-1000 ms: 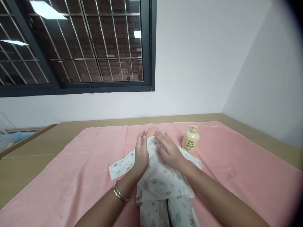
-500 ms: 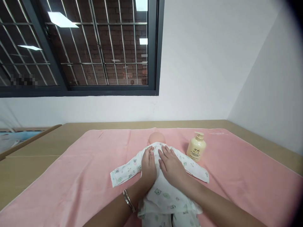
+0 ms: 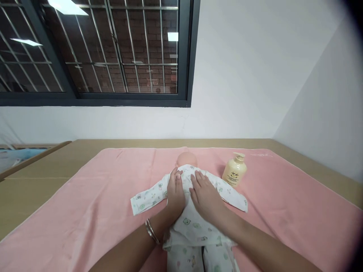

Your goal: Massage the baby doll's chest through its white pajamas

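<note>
Both hands, left hand (image 3: 176, 192) and right hand (image 3: 205, 196), lie flat and open on doll (image 3: 186, 161) in printed suit (image 3: 195, 223); probably light, soft cloth, best gripped at torso.

Clothed doll (image 3: 188, 196) lies face-down, sleeves spread.
</note>
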A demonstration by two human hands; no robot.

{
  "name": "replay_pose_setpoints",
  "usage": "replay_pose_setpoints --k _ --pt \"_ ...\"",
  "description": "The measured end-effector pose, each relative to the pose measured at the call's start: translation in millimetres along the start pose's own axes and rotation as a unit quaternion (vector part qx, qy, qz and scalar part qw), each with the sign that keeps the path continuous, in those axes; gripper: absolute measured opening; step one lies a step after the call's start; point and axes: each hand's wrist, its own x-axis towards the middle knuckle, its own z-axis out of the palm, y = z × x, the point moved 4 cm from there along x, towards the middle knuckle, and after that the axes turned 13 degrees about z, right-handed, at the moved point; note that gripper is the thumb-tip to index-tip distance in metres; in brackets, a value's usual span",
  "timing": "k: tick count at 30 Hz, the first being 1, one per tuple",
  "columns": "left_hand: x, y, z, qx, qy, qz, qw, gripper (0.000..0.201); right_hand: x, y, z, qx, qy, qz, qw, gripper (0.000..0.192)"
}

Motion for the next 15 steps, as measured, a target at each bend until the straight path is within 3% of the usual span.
replay_pose_setpoints --k 4,6,10,15 --pt "1.5 -0.4 -0.2 -0.004 -0.004 0.006 1.0 0.043 0.0 -11.9 -7.2 0.04 -0.021 -0.133 0.99 0.049" --pt "2.2 -0.1 0.2 -0.003 -0.006 0.009 1.0 0.044 13.6 -3.1 -8.3 0.072 -0.047 -0.146 0.985 0.046" --pt "2.1 0.3 1.5 0.016 -0.014 0.017 1.0 0.043 34.2 20.9 -5.3 0.099 -0.034 -0.035 0.994 0.05" --pt "0.5 -0.3 0.8 0.03 -0.02 0.035 0.999 0.042 19.4 16.7 -2.6 0.038 0.014 0.039 0.998 0.054"
